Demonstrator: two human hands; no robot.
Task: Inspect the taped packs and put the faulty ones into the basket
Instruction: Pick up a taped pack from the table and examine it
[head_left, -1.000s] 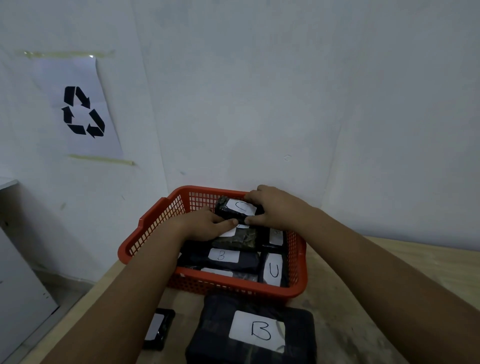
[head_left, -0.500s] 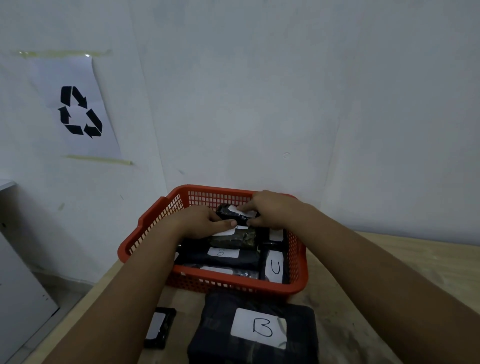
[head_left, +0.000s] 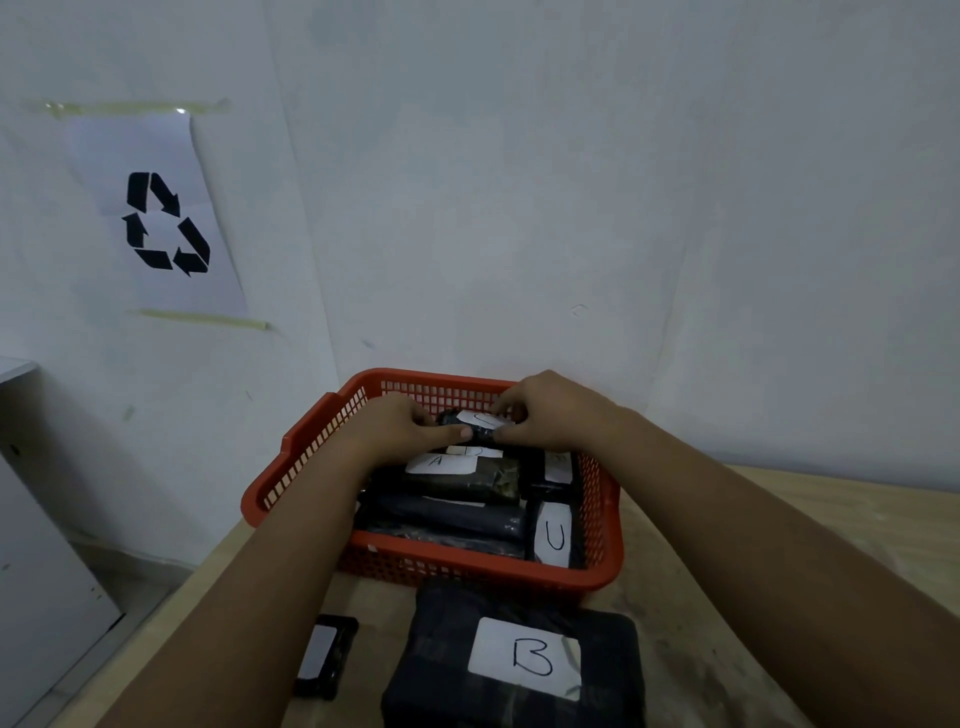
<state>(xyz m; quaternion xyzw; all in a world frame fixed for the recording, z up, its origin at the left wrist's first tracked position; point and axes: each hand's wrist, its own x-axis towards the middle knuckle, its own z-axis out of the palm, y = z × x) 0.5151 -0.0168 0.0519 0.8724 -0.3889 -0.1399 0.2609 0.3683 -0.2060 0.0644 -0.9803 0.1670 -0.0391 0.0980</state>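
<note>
A red plastic basket (head_left: 306, 457) stands on the wooden table against the wall and holds several dark taped packs with white lettered labels, among them one marked A (head_left: 441, 465) and one marked U (head_left: 555, 535). Over the basket's far end my left hand (head_left: 400, 428) and my right hand (head_left: 550, 415) both grip a small dark pack (head_left: 475, 423) with a white label, one hand at each end. The fingers hide most of it. A larger dark pack marked B (head_left: 519, 660) lies on the table in front of the basket.
A small black pack with a white label (head_left: 324, 657) lies on the table left of the B pack. A recycling sign (head_left: 166, 223) is taped to the wall at left. A white cabinet (head_left: 36, 519) stands beyond the table's left edge.
Both hands have carried the small pack a little farther back over the basket and tilted it, so less of its label shows. The A label below has come into sight.
</note>
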